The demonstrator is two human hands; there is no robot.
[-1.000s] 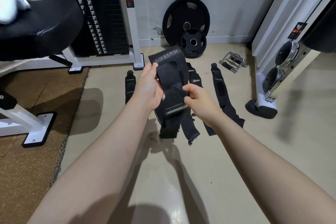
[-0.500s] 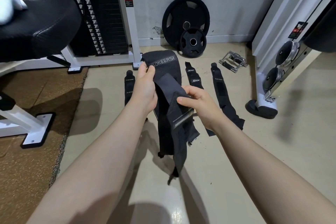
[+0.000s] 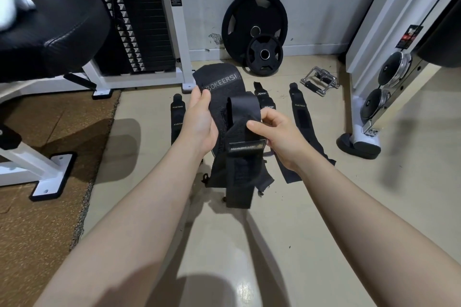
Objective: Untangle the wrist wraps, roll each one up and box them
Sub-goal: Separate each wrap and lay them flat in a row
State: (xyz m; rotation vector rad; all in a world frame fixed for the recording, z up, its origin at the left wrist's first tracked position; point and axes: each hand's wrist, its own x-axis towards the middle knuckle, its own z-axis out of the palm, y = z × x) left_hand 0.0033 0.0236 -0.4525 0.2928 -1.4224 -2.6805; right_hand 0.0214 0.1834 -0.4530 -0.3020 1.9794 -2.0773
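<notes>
A black strap (image 3: 176,117) lies flat on the floor (image 3: 249,244). The left hand (image 3: 199,119) grips a wide black wrap (image 3: 219,82) held mid-air; the right hand (image 3: 279,132) pinches its narrower strap (image 3: 243,117). More straps (image 3: 299,117) lie beyond. Likely still untangling; next, free the loop, then roll. No box visible.

A black wrist wrap (image 3: 224,82) lettered BOKEERSI is held up in mid-scene, a narrower strap (image 3: 243,109) looped over its front and hanging down with frayed ends; three more black wraps lie flat on the floor beyond, one at left (image 3: 176,112), two at right (image 3: 264,101) (image 3: 300,112).
</notes>
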